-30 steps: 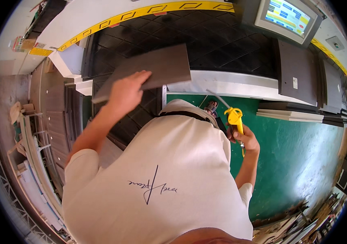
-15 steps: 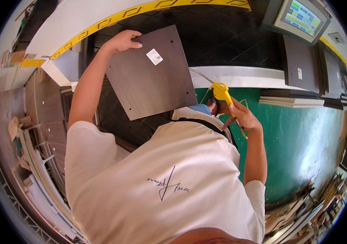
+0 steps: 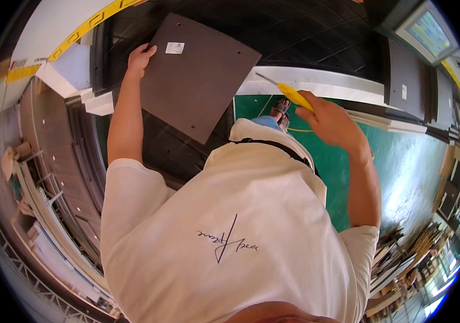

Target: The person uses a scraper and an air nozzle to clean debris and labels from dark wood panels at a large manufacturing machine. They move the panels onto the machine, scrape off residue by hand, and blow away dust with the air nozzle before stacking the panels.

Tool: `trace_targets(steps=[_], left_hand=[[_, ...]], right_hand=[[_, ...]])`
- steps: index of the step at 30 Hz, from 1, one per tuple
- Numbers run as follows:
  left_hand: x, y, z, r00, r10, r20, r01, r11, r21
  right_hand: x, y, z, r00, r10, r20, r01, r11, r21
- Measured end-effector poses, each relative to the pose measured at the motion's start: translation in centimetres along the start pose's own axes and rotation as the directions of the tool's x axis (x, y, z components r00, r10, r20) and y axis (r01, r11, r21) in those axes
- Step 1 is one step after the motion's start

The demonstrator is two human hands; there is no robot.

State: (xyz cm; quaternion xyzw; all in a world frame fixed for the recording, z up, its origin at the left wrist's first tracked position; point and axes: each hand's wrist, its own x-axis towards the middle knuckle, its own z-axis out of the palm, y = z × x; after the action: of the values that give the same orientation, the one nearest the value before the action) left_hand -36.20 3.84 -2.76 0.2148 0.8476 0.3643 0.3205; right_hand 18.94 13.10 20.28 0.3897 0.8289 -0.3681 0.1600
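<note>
A dark brown panel (image 3: 197,75) with small drilled holes is tilted over the black machine bed. My left hand (image 3: 140,58) grips its left edge, thumb on the top face, close to a white label (image 3: 174,48). In my right hand (image 3: 331,119) is a yellow air blow gun (image 3: 294,97) with a thin metal nozzle. The nozzle tip lies just off the panel's right corner, apart from it. My right fingers are wrapped round the gun's body, partly hidden behind the hand.
A white ledge (image 3: 321,82) edges the black bed (image 3: 305,37). At the right, dark panels (image 3: 405,81) lean below a screen (image 3: 429,33). Green floor (image 3: 343,185) lies beside my legs. Brown boards (image 3: 60,145) are stacked at left, offcuts (image 3: 410,264) at lower right.
The panel has turned clockwise and moved up a little, my left hand still on it. My right hand has swung the blow gun round so its nozzle points toward the panel's right corner.
</note>
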Motion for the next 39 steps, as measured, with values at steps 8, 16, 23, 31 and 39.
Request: trace_targets(steps=[8, 16, 23, 31, 39], left_hand=[[-11.2, -5.7, -1.5, 0.883, 0.322, -0.342, -0.284, 0.946, 0.158], [-24.3, -13.5, 2.8, 0.776, 0.465, -0.426, -0.189, 0.816, 0.546], [-29.2, -9.1, 4.9, 0.870, 0.484, 0.095, -0.440, 0.676, 0.591], [-25.4, -6.5, 9.8, 0.837, 0.546, -0.040, -0.421, 0.688, 0.590], [-21.3, -4.2, 12.1, 0.802, 0.597, 0.015, -0.473, 0.620, 0.626]], right_hand=[[4.4, -4.2, 1.3, 0.877, -0.080, 0.475, 0.130, 0.989, -0.074], [6.7, -9.8, 1.9, 0.868, -0.402, 0.292, 0.334, 0.907, 0.256], [5.0, -2.0, 1.2, 0.818, -0.213, 0.535, 0.239, 0.971, 0.022], [2.2, 2.7, 5.1, 0.979, -0.027, 0.204, -0.198, 0.150, 0.969], [5.8, 2.3, 8.6, 0.986, -0.145, 0.082, -0.106, -0.167, 0.980]])
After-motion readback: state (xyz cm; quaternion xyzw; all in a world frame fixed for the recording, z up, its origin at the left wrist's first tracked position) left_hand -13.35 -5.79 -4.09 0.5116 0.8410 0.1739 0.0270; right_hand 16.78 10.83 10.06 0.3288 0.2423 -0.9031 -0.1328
